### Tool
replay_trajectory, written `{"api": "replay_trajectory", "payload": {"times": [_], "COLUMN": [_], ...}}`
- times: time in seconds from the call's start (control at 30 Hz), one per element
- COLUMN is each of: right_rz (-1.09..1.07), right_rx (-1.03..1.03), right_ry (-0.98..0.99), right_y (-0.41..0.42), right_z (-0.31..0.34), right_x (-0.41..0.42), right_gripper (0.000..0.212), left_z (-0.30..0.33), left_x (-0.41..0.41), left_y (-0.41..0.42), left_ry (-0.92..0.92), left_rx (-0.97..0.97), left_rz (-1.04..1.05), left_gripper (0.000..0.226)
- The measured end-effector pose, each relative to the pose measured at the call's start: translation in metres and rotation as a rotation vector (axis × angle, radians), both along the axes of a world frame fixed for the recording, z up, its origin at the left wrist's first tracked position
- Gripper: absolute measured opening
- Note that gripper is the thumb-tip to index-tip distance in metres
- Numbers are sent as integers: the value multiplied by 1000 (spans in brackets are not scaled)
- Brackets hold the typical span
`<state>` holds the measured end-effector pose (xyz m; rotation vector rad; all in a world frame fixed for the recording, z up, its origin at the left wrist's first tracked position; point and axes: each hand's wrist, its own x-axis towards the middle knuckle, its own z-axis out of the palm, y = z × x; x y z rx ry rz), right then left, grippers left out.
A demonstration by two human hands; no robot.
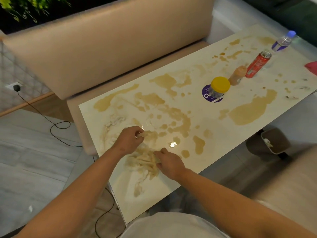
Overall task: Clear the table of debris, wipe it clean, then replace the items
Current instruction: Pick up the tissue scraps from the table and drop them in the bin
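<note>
1. The counter (214, 140) is a pale, glossy slab, covered across most of its length with brown liquid spills (252, 110) in puddles and small drops.
2. A heap of soaked, brown-stained tissue (145, 162) lies near the counter's near end, between the two hands.
3. The left hand (128, 141) has its fingers curled, pinching a small wet scrap of tissue (143, 134) just above the heap.
4. The right hand (169, 163) rests on the heap's right side, its fingers bent into the wet paper and gripping it.
5. More crumpled white tissue (115, 120) sits beyond the left hand, near the counter's left edge.
6. Further along stands a jar with a yellow lid (218, 87), on a round purple sticker (208, 96).
7. Just beyond the jar is a small brownish sauce bottle (237, 75), then a red soda can (257, 64), then a clear water bottle with a blue cap (283, 41).
8. A red item (312, 67) shows at the right frame edge; what it is cannot be told.
9. A bin (272, 141) with some white paper inside stands on the floor to the right of the counter.
10. A beige bench seat (109, 54) runs along the counter's far side.
</note>
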<state>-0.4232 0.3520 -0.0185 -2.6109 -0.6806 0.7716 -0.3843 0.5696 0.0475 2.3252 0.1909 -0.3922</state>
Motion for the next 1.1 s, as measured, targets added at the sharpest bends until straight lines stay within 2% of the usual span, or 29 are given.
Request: {"api": "replay_trajectory", "payload": {"times": [0.3,0.4,0.5,0.77,0.93,1.1], "right_rz": [-63,-119,-233,-378,-396,-577], "right_rx": [-21,-1,108,549,670,782], "right_ry": [-65,-41,-50,92,179,261], "right_y": [-16,-19,-20,-8,5,16], "right_z": [-1,0,17,94,111,100], "right_x": [3,3,8,33,49,60], "right_gripper": [37,30,26,18,24,18], "left_z": [-7,-10,-8,18,30,19], "left_x": [-18,-24,-27,-25,-18,-18], "left_y": [-1,-6,-9,-24,-33,-24], "left_ry": [50,86,50,48,-51,-137], "left_rx": [-49,-49,-58,-364,-585,-504], "left_rz": [30,5,-18,-78,216,357], "left_gripper": [16,34,47,38,21,4]}}
